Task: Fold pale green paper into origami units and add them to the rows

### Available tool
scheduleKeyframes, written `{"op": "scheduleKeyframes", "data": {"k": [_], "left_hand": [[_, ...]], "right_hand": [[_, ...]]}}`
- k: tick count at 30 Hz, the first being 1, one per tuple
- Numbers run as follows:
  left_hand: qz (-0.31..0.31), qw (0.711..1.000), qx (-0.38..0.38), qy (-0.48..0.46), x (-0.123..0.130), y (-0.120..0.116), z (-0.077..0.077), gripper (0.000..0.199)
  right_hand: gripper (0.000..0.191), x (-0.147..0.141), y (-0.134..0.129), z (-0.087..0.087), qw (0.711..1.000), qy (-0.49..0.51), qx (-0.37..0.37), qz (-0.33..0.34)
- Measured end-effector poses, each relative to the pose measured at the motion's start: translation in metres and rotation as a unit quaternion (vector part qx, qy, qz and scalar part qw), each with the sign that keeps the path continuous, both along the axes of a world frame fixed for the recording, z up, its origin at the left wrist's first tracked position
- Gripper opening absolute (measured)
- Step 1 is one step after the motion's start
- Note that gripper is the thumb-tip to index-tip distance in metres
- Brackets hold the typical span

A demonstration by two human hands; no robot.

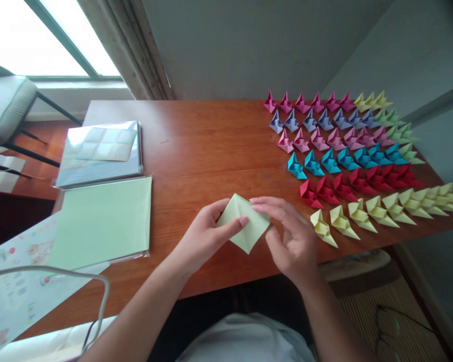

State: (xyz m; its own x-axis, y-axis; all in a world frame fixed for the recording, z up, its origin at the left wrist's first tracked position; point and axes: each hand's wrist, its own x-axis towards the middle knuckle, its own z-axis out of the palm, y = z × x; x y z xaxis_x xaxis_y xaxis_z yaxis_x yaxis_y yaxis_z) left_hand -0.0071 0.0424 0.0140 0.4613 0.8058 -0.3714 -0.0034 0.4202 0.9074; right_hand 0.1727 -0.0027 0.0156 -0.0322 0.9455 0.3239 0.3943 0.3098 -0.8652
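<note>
A pale green sheet of origami paper (248, 236), folded into a small diamond with a crease down its middle, is held above the table near its front edge. My left hand (207, 226) grips its left side, thumb flat across the front and fingers behind. At the right corner, my right hand (292, 236) has its index and middle fingers along the upper right edge and the thumb by the lower right edge, pinching the paper. The fingers behind the paper are hidden.
Rows of folded paper boats (347, 158) in several colours cover the table's right side. A pack of green paper (105, 216) and a wrapped pack (98, 171) lie at left, beside a printed sheet (18, 281) and a white cable (60, 270). A chair (7, 105) stands beyond.
</note>
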Motion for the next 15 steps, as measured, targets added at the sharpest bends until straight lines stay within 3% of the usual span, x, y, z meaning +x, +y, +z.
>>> {"op": "scheduleKeyframes", "data": {"k": [4, 8, 15], "left_hand": [[-0.013, 0.998, 0.053, 0.040, 0.002, -0.004, 0.000, 0.027], [-0.055, 0.988, 0.127, 0.075, 0.003, -0.008, -0.002, 0.021], [-0.070, 0.981, 0.159, 0.086, 0.003, -0.008, -0.002, 0.021]], "right_hand": [[0.030, 0.003, 0.005, 0.009, 0.995, 0.067, -0.076, -0.020], [0.014, -0.002, 0.015, 0.008, 0.989, 0.058, -0.136, -0.010], [0.010, -0.008, 0.022, 0.008, 0.992, 0.020, -0.125, 0.004]]}}
